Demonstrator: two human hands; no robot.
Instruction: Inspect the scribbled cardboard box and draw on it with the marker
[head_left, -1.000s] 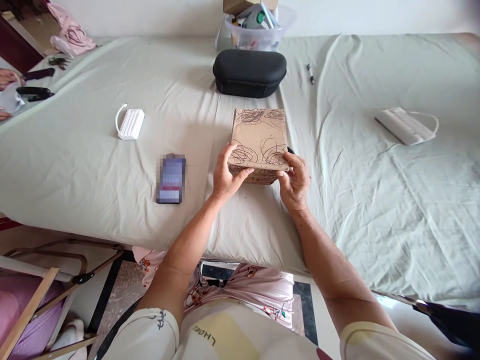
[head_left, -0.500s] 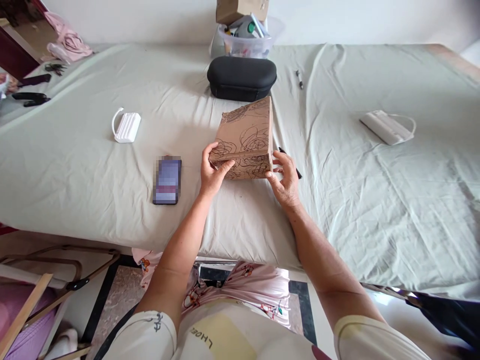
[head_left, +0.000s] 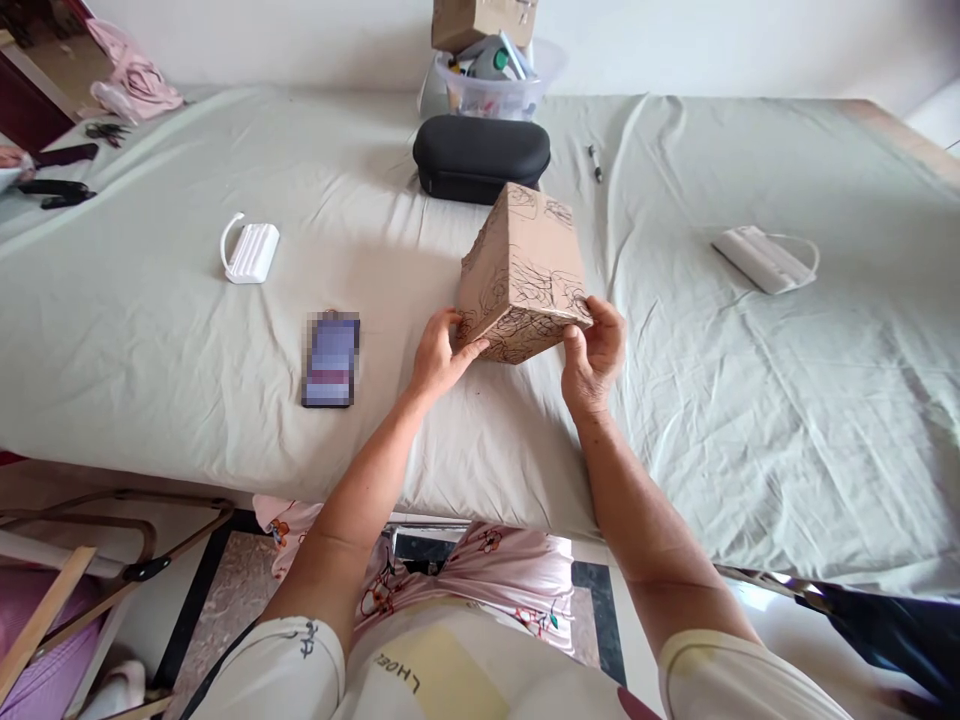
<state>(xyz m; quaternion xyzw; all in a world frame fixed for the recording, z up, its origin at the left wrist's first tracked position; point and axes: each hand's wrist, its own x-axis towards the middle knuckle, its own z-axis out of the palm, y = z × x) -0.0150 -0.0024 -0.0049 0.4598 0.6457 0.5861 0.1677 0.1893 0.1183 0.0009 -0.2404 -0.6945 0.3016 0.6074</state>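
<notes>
The left hand [head_left: 444, 352] and right hand [head_left: 595, 352] pinch a brown cardboard box with black squiggles [head_left: 546, 245], which is tipped between them. The three sides that show already have squiggles; I can't tell if the hidden sides are still bare.

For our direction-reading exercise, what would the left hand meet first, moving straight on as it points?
Probably the brown, scribbled cardboard box that the left hand holds; depth is unclear.
</notes>
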